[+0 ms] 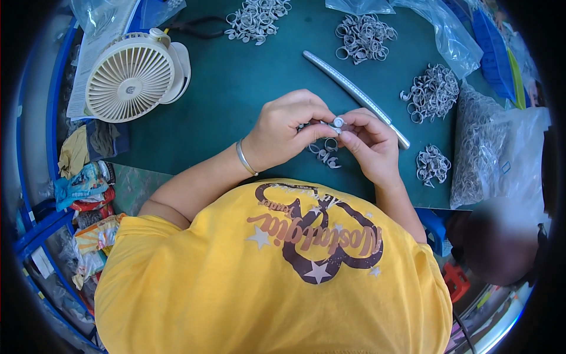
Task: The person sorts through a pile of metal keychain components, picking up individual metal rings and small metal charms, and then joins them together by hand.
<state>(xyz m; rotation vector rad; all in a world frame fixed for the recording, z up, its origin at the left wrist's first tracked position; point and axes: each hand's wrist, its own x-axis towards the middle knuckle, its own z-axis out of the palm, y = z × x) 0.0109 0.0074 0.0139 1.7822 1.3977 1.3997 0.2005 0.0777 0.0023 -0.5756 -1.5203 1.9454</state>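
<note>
Over the green table mat (pixel 224 82), my two hands meet fingertip to fingertip. Between them is a small silver-grey ring (pixel 338 123) with a round face. My left hand (pixel 293 121), with a silver bangle (pixel 246 158) on its wrist, pinches the ring from one side. The fingers of my right hand (pixel 374 144) close on it from the other. A few loose rings (pixel 324 154) lie on the mat just below the fingers. Beyond my right hand a grey metal ring mandrel (pixel 354 93) with graduation marks lies slantwise.
Ring piles lie at the back (pixel 257 20), far right (pixel 364 38), right (pixel 434 93) and near right (pixel 433 165). A clear bag of rings (pixel 483 144) stands at the right edge. A cream fan (pixel 131 76) is at left, beside black-handled pliers (pixel 197 28). Another person's head (pixel 501 242) is at right.
</note>
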